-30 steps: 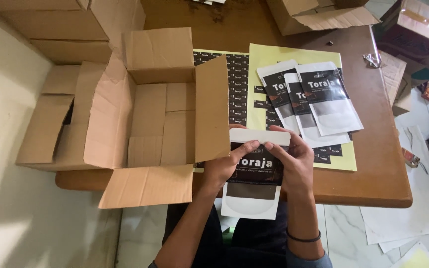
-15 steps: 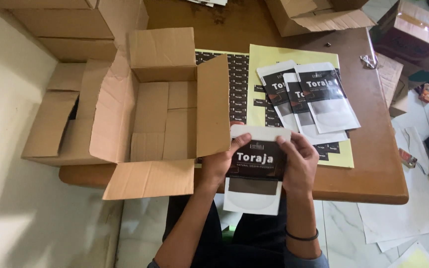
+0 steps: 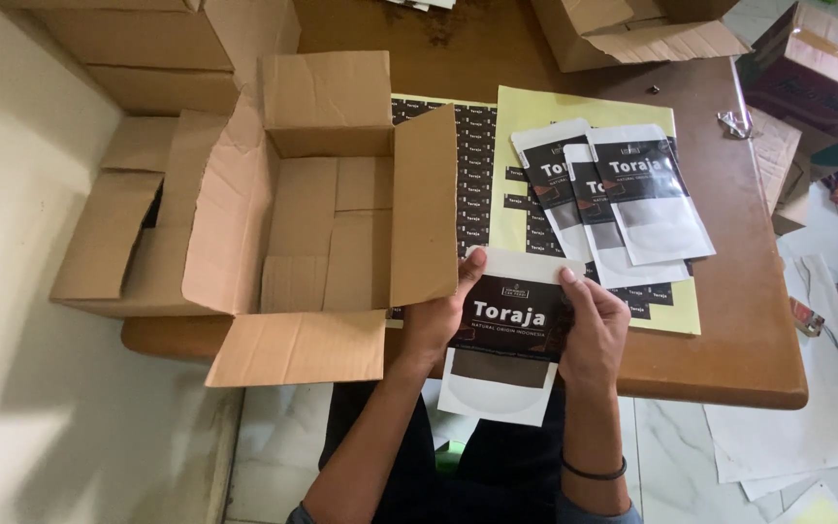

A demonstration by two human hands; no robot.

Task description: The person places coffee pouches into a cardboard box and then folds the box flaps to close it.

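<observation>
Both hands grip one white pouch [image 3: 506, 340] with a dark label at the table [image 3: 729, 330] edge: left hand [image 3: 438, 315], right hand [image 3: 594, 330]. Three labelled pouches [image 3: 623, 194] lie on the sticker sheets [image 3: 535, 116]. The open cardboard box [image 3: 332, 233] holds no pouches.

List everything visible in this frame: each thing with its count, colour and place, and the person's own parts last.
held pouch: one, white with black label, over table's near edge
pouches: three, white and black, overlapping on yellow sheet
sticker sheet: one, yellow, table centre-right
open box: one, brown cardboard, flaps spread, table left
closed boxes: stacked, brown, far left
other boxes: brown, far right
table: one, brown wood
wristband: one, black, right wrist
left hand: grips pouch's left edge
right hand: grips pouch's right edge
</observation>
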